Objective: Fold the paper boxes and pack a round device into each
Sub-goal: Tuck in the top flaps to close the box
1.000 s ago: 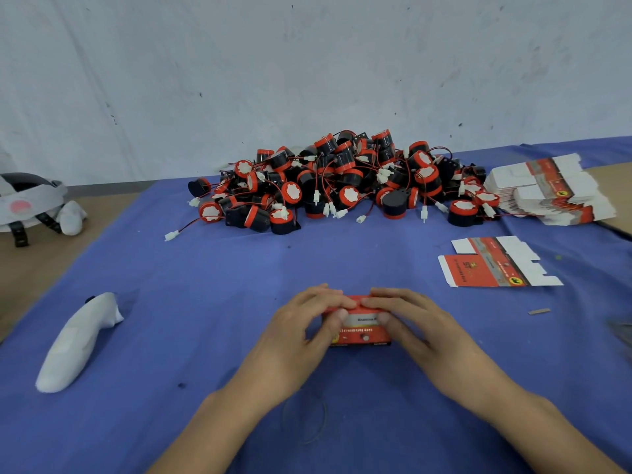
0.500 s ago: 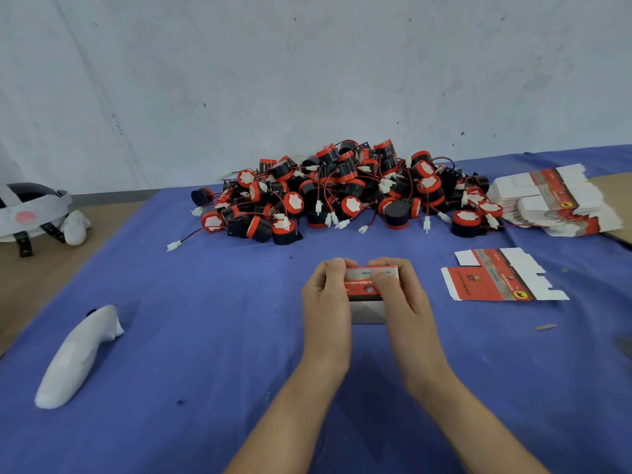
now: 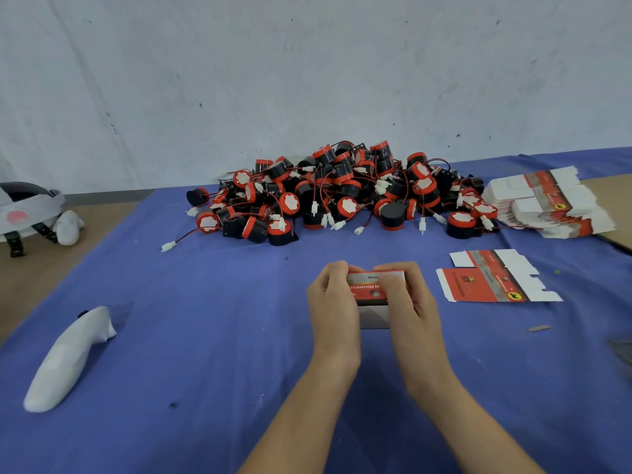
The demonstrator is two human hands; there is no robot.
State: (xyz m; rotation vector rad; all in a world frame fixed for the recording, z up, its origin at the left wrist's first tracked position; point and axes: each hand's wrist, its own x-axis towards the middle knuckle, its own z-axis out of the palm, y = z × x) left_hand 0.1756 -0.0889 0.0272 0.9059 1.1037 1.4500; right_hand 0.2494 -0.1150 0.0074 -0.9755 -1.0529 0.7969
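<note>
Grip, head view: the left hand [image 3: 333,302] and the right hand [image 3: 408,302] pinch one paper box [image 3: 367,288] from either side, fingers curled over its far top edge and thumbs pressed on the red printed face that is turned toward the camera. A pale flap of the same box hangs down between the two palms. The box is at the middle of the worktop [image 3: 205,336], which is covered by a blue cloth, on the near side of the pile of round devices [image 3: 342,196]; whether its lower edge touches the cloth cannot be told. The devices are black with red bands and white labels, heaped against the far edge of the cloth, with red wires and white connectors trailing out. One flat box blank [image 3: 492,283] lies unfolded on the cloth just to the right of the right hand, apart from it. A stack of flat blanks [image 3: 554,203] lies farther back at the right, touching the pile. A white handheld object [image 3: 65,357] lies well to the left on the cloth. A headset [image 3: 24,206] rests off the cloth at the far left. A small sliver [image 3: 538,328] lies near the unfolded blank.
</note>
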